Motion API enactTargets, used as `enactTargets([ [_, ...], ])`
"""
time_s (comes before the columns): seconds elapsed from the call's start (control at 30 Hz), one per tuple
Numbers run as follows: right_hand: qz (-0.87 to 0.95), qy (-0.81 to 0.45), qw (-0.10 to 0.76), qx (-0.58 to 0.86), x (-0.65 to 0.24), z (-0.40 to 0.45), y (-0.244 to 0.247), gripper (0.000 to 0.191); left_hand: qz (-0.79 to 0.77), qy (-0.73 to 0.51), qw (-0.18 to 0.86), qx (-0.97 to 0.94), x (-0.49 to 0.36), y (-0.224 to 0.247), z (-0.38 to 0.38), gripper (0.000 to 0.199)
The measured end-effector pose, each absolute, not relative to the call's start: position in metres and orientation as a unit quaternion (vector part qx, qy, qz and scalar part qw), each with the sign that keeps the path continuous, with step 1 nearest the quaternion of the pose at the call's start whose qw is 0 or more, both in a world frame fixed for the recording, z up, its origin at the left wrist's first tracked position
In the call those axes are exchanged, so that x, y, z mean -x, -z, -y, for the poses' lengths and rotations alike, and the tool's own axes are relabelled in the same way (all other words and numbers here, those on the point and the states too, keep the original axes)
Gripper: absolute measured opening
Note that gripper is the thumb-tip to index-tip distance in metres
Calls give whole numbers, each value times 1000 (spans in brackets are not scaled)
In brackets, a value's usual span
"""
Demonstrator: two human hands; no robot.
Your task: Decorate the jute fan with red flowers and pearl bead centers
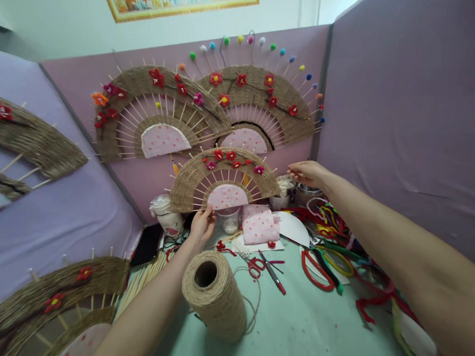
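Observation:
A small woven fan (193,176) stands upright near the back panel. It is made of brown twine over thin sticks, with red and magenta flowers and a pink dotted half-round at its base. My left hand (203,225) grips the fan's lower edge, left of the middle, with fingers closed. Beyond the fan's right end, my right hand (308,173) is raised with its fingers drawn together. Whatever it may pinch is too small to make out. Below the fan lies folded pink dotted cloth (259,224), beside a small clear cup (229,221).
A large twine spool (215,296) stands in front. Red-handled scissors (318,272), a pen (273,274) and small scissors (256,267) lie on the green table (301,323). Pipe cleaners (335,220) crowd the right. Larger fans (292,90) hang behind; a white jar (170,216) stands left.

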State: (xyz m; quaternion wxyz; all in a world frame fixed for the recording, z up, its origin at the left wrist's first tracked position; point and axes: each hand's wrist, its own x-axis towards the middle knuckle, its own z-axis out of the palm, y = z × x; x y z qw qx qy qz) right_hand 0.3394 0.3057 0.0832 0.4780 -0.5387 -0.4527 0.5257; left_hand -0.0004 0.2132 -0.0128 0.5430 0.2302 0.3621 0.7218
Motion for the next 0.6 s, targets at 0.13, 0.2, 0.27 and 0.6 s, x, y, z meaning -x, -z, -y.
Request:
enactTargets([
  [0.13, 478, -515, 472, 532, -328, -299, -80, 30, -360, -719, 546, -234, 0, 14, -213, 25],
  [0.2, 491, -509, 470, 529, -320, -295, -78, 29, -358, -719, 547, -235, 0, 14, -213, 26],
  [0.27, 504, -501, 468, 525, -311, -292, -76, 28, -358, -718, 548, -236, 0, 14, -213, 27],
  [0.6, 559, -450, 457, 526, -283, -285, -69, 28, -381, -707, 537, -259, -1, 13, -208, 32],
])
